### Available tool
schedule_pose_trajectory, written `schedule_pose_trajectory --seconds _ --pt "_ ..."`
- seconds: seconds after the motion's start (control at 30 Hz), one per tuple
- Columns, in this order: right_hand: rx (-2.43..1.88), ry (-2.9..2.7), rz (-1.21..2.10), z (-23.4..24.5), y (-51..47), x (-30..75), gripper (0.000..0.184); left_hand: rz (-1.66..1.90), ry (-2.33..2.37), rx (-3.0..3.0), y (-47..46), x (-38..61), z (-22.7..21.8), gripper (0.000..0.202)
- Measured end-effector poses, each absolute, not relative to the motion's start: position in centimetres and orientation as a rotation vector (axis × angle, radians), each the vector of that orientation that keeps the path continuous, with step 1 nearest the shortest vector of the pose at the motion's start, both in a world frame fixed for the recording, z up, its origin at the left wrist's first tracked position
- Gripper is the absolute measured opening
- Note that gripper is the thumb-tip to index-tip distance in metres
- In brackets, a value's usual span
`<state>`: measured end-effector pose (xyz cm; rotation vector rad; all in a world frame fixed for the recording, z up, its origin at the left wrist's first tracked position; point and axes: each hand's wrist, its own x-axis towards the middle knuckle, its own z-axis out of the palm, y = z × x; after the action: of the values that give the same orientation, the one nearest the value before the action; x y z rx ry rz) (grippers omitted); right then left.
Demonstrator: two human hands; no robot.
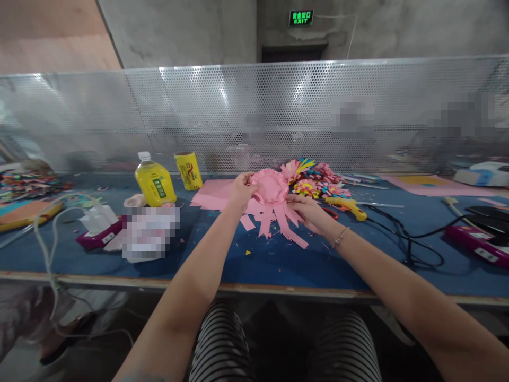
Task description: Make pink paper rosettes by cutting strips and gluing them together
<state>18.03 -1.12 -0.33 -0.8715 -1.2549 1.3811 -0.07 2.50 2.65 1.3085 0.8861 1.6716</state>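
- Rosette (271, 185), pink and ruffle-edged, is held up over the table (254, 273) at the centre, its round face toward the camera; the clock directions below are read from it.
- Left hand (243, 190) is at 9 o'clock, gripping the ruffled rim with the thumb across the front.
- Right hand (307, 210) is at 4 o'clock, fingers bent at the rosette's lower edge beside the pink strips; I cannot tell whether they are closed on rim or strip. A thin bracelet (341, 236) circles that wrist.
- Pink strips (287, 224) with cut ends spread below the rosette, from 5 to 6 o'clock.
- Pink sheets (209, 193) lie at 9 o'clock, just beyond the left hand.
- Paper flowers (312, 185) in pink, yellow, red and blue are heaped at 3 o'clock, near the rosette.
- Yellow glue gun (347, 207) lies between 3 and 4 o'clock, past the right hand.
- Bottle (156, 183) of yellow liquid stands upright at 9 o'clock, with a yellow tub (188, 171) just beside it, between 9 and 10.
- Yellow scrap (248, 252), small and triangular, lies between 6 and 7 o'clock.
- Perforated metal screen (199, 116) runs along the far side, at 12 o'clock.
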Motion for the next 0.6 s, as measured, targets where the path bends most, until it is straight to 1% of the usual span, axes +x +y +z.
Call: schedule_pose_trajectory --seconds 0.13,0.37,0.6 --pt "-0.844 -1.342 1.412 -0.42 -1.25 18.3 0.034 1.694 0.809 1.307 2.71 -0.31 2.67 0.034" --pt "-0.844 -1.377 1.367 -0.57 -1.13 18.45 0.034 1.683 0.857 1.352 2.52 -0.39 2.82 0.017" --pt "-0.807 -1.502 1.22 -1.12 -0.3 18.56 0.026 1.695 0.896 1.432 2.58 -0.41 2.76 0.014"
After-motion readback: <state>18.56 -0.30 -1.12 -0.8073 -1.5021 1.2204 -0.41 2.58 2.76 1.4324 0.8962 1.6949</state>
